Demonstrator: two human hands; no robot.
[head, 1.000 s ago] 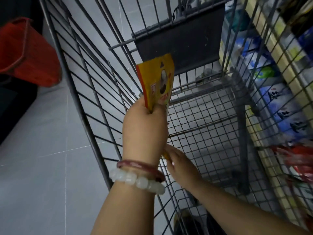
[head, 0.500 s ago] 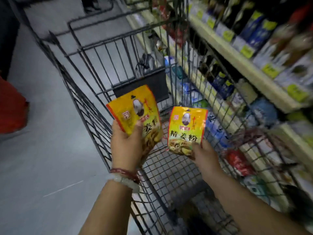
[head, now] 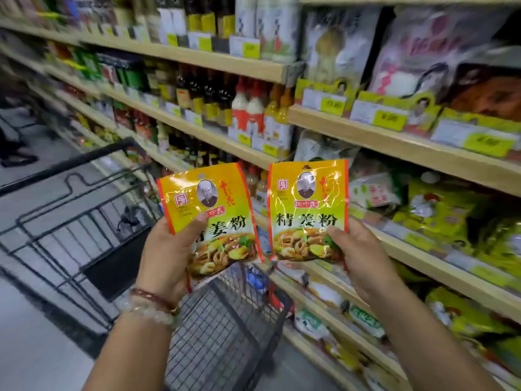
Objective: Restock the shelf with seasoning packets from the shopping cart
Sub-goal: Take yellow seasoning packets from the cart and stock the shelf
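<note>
Two yellow seasoning packets with red edges are held up side by side in front of the shelves. My left hand [head: 166, 255] grips the left packet [head: 217, 210] by its lower left corner, thumb across the front. My right hand [head: 361, 255] pinches the right packet [head: 308, 201] at its lower right corner. The wire shopping cart [head: 220, 328] stands below and to the left of both hands. The wooden shelf [head: 400, 145] runs across the right, with similar yellow packets [head: 439, 210] lying on the tier behind the right hand.
Upper tiers hold rows of dark sauce bottles [head: 203, 97] and red-capped white bottles [head: 248, 108]. Large bagged goods [head: 423, 52] fill the upper right. Grey floor [head: 33, 348] lies left of the cart. The cart handle [head: 70, 162] points toward the far aisle.
Both hands rose out of the cart with a packet each. The view swung up and right from the cart to the shelves, and the packets now sit level before the shelf.
</note>
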